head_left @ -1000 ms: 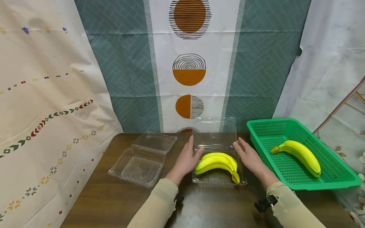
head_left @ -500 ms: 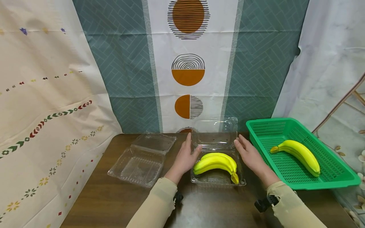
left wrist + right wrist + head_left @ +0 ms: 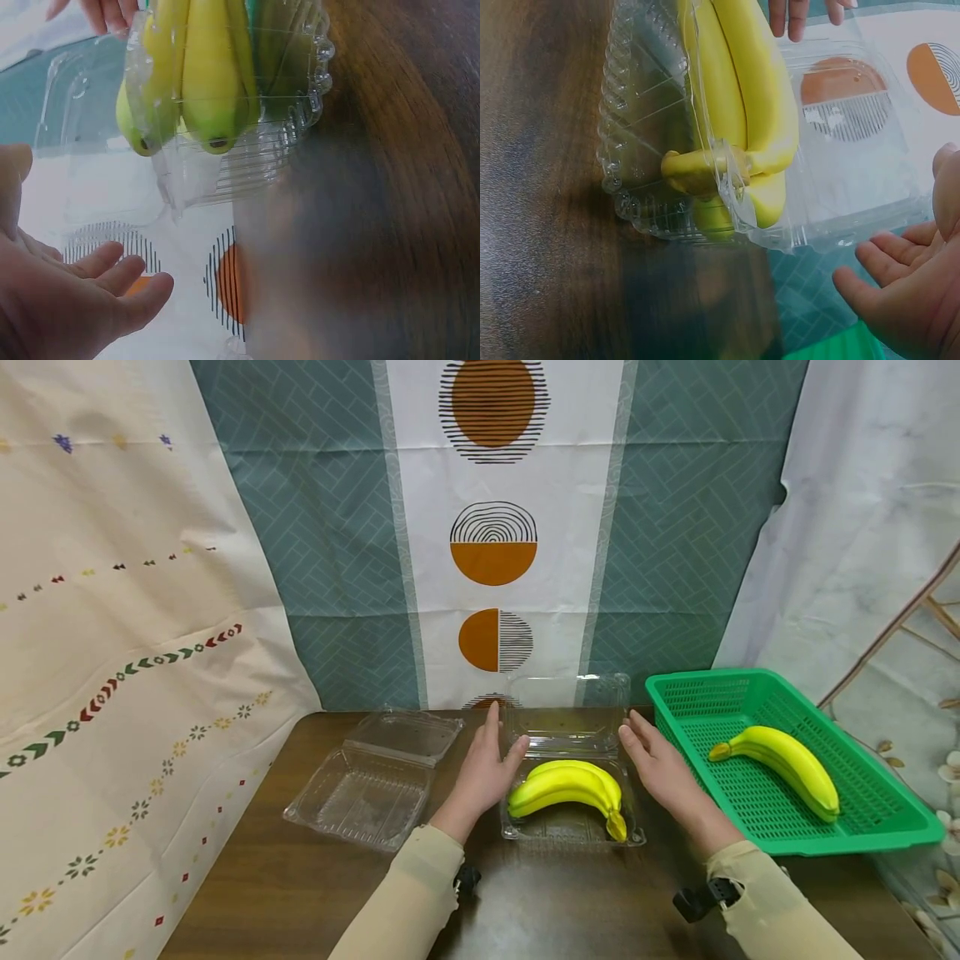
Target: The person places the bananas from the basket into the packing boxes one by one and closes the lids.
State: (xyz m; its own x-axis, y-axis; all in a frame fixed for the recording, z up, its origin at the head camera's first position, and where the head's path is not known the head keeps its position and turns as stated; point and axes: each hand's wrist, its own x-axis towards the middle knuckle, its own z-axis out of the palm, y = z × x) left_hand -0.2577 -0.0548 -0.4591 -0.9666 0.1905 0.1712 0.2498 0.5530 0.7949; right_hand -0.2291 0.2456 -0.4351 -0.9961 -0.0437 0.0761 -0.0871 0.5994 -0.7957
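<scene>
A bunch of bananas (image 3: pixel 566 789) lies in the base of a clear plastic clamshell box (image 3: pixel 573 838), its stem toward the front right. Behind it the box's transparent lid (image 3: pixel 566 718) stands raised against the patterned cloth. My left hand (image 3: pixel 482 775) is at the box's left side, fingers extended and thumb apart. On the other side, my right hand (image 3: pixel 662 770) has its fingers extended near the lid's right edge. The left wrist view shows the left hand's fingers (image 3: pixel 124 277) beside the lid. In the right wrist view the right hand's fingers (image 3: pixel 889 259) hold nothing.
Another clear clamshell box (image 3: pixel 367 797) lies with its lid back on the wooden table (image 3: pixel 247 893) at left. A green plastic basket (image 3: pixel 847 843) at right holds another bunch of bananas (image 3: pixel 787 764). Patterned cloths (image 3: pixel 330 527) hang behind and at the sides.
Both hands have moved slightly up and away along the box's sides. The raised lid has shifted its tilt a little, while the bananas stay in the base.
</scene>
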